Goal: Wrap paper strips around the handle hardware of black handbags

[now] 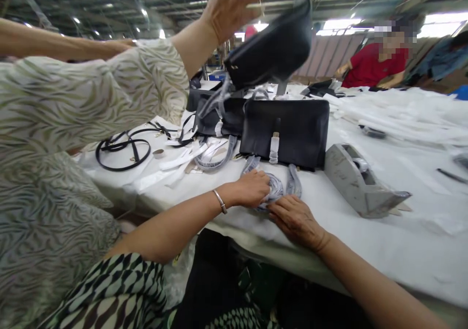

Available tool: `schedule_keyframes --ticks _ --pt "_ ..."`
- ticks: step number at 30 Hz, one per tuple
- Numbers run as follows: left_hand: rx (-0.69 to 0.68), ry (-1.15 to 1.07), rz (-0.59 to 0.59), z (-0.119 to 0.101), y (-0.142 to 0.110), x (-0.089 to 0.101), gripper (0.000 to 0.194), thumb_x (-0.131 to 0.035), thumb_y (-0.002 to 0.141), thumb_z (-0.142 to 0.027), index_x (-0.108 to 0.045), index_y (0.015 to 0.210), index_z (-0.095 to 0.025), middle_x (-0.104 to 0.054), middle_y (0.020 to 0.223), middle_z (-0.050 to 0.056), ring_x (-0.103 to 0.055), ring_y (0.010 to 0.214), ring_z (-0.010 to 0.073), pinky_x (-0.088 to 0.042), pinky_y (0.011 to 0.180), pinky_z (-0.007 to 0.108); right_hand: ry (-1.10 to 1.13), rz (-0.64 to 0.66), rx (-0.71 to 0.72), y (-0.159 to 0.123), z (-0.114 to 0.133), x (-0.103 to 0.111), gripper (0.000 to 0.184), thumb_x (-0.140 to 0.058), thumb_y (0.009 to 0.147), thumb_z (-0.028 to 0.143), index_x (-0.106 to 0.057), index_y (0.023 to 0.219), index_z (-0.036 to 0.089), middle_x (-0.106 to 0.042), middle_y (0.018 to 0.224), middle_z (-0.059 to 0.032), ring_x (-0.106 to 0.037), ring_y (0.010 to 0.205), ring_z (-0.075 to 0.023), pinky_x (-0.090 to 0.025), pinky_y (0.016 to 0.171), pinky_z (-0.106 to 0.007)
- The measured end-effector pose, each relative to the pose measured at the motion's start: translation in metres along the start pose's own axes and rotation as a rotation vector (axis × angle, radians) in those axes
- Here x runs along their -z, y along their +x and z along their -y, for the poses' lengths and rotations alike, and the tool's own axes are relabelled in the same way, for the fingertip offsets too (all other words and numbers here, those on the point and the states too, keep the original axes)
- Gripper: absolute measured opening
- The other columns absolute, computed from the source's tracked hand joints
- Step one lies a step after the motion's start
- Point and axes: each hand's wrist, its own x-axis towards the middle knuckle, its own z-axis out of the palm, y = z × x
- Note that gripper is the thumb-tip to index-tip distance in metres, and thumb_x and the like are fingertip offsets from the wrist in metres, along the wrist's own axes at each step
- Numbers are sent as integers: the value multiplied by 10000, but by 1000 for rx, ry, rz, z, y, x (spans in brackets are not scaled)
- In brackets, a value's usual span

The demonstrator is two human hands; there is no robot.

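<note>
Left hand (255, 188): fingers curled in, grasping the left side of a wrapped coil (276, 186). Metal bracelet (220, 201) at its wrist. Right hand (294, 218): palm down, fingertips at the coil's lower edge; cannot tell whether they pinch it or only touch, as the contact is partly hidden.

Coil: flat on the tabletop (369, 251), near its front edge, between the two hands. Covering is greyish, plastic-like. A wrapped handle (294, 182) shows on both sides of the coil, its right part just above the right hand.

Directly behind: near black bag (292, 129), upright, with a pale-wrapped tab (274, 148) down the middle of its front. Right of it, close by: grey tape dispenser (360, 192), angled toward the front edge.

Left of the near bag: a second black bag (230, 119), partly covered by it, with a wrapped loop (219, 163) in front. Farther left: black strap (123, 167) lying in loops.

Above: raised black bag (272, 48), tilted and blurred. A co-worker's hand (234, 7) is up beside it, patterned sleeve (157, 83) below; contact with that bag not clear. Far side: person in red (376, 66) behind white sheets (395, 117).
</note>
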Motion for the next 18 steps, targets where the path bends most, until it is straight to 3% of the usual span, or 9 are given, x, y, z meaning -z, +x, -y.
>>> schedule_keyframes --ticks 5,7,10,13,18 --pt "18 -40 132 -15 -5 10 224 -577 875 -316 -702 784 -154 -647 946 121 -514 897 259 -347 729 366 17 -20 -20 -3 0 -3 183 -488 967 259 -626 917 151 -618 802 -69 -543 784 -195 -394 773 -333" --pt "24 -49 134 -18 -6 11 220 -559 880 -282 -699 765 -159 -646 932 123 -507 875 254 -335 704 363 17 -35 -25 -4 0 -3 186 -492 968 273 -628 922 154 -626 807 -70 -555 791 -194 -398 779 -333" --pt "54 -48 77 -20 -12 7 262 -523 897 -275 -689 729 -161 -633 897 121 -495 860 249 -333 708 364 6 -70 -33 -4 -1 -4 170 -512 961 276 -637 938 162 -646 851 -76 -572 820 -195 -407 797 -339" --pt "81 -109 12 -23 -22 -7 335 -427 963 -367 -686 854 -184 -620 870 88 -498 864 233 -359 779 366 -22 -109 -72 -5 -4 -6 164 -534 945 281 -636 985 160 -658 969 -101 -579 909 -216 -429 833 -356" --pt "221 -69 -133 -45 -34 -29 387 -391 969 -449 -641 1062 -170 -612 1055 111 -510 1055 257 -372 975 411 -61 -110 -70 -12 -5 -8 329 -501 947 312 -604 1215 152 -630 1201 -141 -538 1153 -285 -415 1002 -464"
